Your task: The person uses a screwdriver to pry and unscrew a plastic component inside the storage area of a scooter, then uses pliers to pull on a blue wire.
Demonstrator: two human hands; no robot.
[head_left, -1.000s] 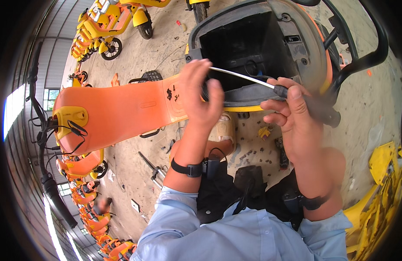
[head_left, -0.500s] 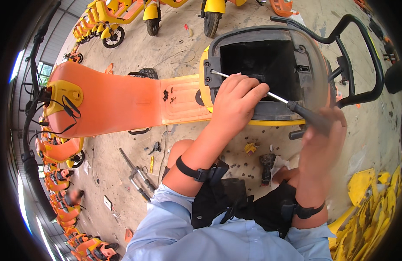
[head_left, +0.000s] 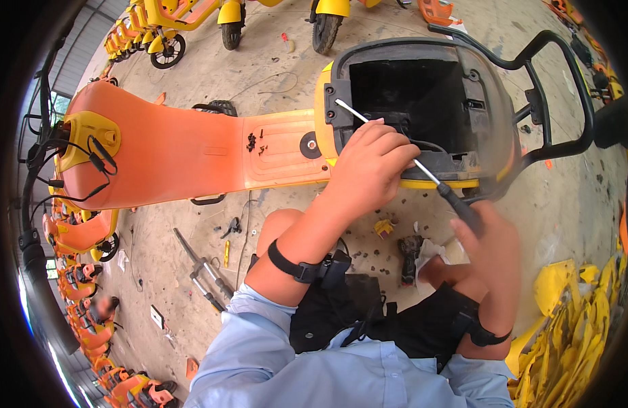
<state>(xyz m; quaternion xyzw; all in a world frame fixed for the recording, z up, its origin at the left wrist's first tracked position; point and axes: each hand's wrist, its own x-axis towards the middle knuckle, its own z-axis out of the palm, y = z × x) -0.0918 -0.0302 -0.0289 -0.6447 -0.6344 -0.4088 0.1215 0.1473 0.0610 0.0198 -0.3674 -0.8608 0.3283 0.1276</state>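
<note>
A long screwdriver with a dark handle and a bright shaft slants over the open black storage compartment of an orange and yellow scooter. My left hand is closed around its shaft above the compartment's near side. My right hand, smeared by motion, has its fingers round the end of the handle. The tip hangs near a black bracket with screw holes at the compartment's left rim; I cannot tell whether it touches. Several dark screws lie on the scooter's footboard.
A black tubular rack juts out at the right. Yellow plastic panels are piled at the lower right. A fork-shaped metal part and a dark power tool lie on the floor. More scooters stand behind and at the left.
My right hand and the screwdriver's handle have come down and left. The tip has shifted slightly up in view. The whole scene has moved a little left with my head.
</note>
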